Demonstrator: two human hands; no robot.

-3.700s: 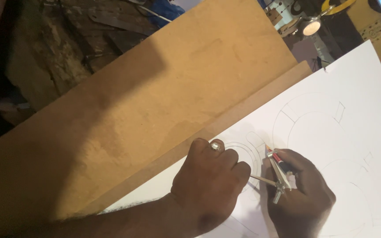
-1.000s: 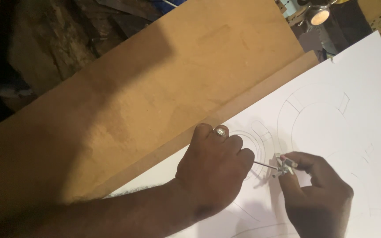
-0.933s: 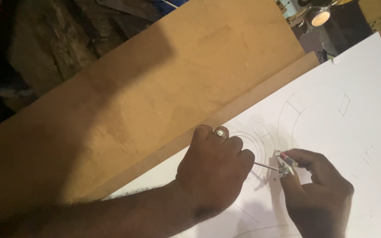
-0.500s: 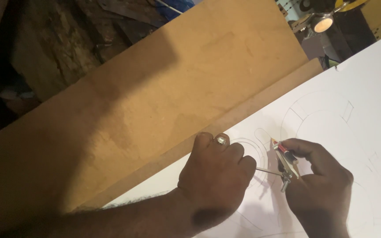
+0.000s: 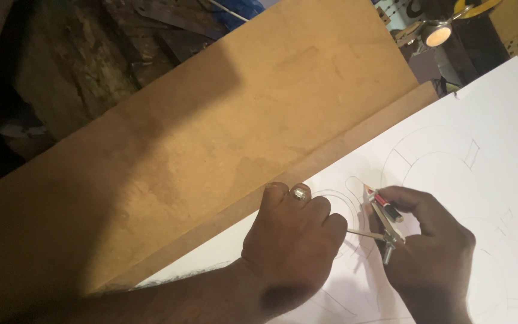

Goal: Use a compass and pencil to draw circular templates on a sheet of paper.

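A pair of compasses (image 5: 384,223) is standing on a large white sheet of paper (image 5: 487,156), and both hands are working at it. The right hand (image 5: 430,252) is lying on the paper just right of the compasses, its fingers closing around the metal hinge and the leg that carries a red and black pencil (image 5: 381,203); the pencil's tip is pointing up and left, close to a small drawn loop. The left hand (image 5: 295,249) is resting on the paper just left of the compasses, its fingers curled into a loose fist, and the thin needle leg is running from the hinge in under its knuckles. Whether those fingertips are pinching the needle leg cannot be told, since the fist is hiding them. A silver ring (image 5: 300,192) is showing on one finger of the left hand.

Faint pencil arcs and small boxes are covering the paper above and to the right of the compasses. The paper is lying on a brown board (image 5: 211,132), which is stretching away above and left of the compasses. Far above and right of them, past the board's edge, a small round lamp (image 5: 436,33) is glowing.
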